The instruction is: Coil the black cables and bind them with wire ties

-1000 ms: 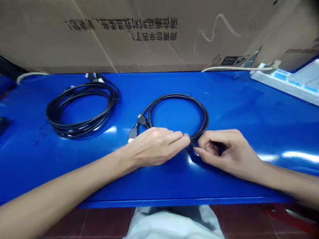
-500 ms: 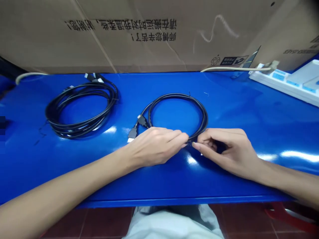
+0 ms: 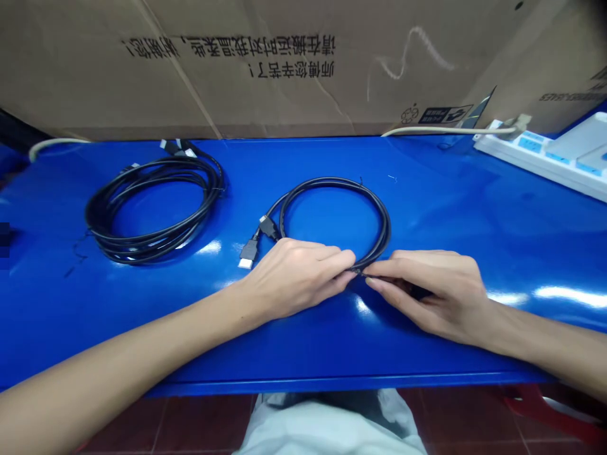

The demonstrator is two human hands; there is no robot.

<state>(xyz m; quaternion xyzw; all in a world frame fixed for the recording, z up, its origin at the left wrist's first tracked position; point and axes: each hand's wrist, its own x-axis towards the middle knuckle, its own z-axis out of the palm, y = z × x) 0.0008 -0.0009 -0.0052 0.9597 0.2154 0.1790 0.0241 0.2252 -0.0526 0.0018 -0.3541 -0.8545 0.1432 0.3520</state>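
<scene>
A black HDMI cable (image 3: 386, 222) lies coiled in a ring on the blue tabletop, its two plugs (image 3: 249, 251) pointing left. My left hand (image 3: 310, 272) is closed on the near side of the ring, its fingertips pinching the strands. Just to the right, my right hand (image 3: 429, 287) pinches a thin black twist tie (image 3: 359, 273) between thumb and forefinger, beside the coil's near edge. Another small tie (image 3: 361, 181) sits around the far side of the ring. The part of the cable under my left hand is hidden.
Several more coiled black cables (image 3: 154, 239) lie stacked to the left, with loose tie ends beside them. A white power strip (image 3: 545, 158) stands at the back right, its cord running along the cardboard box (image 3: 284, 107) behind. The table edge (image 3: 332, 382) runs close in front.
My right hand has shifted slightly right and its fingers have straightened around the tie. The ring and my left hand have slid a little to the left.
</scene>
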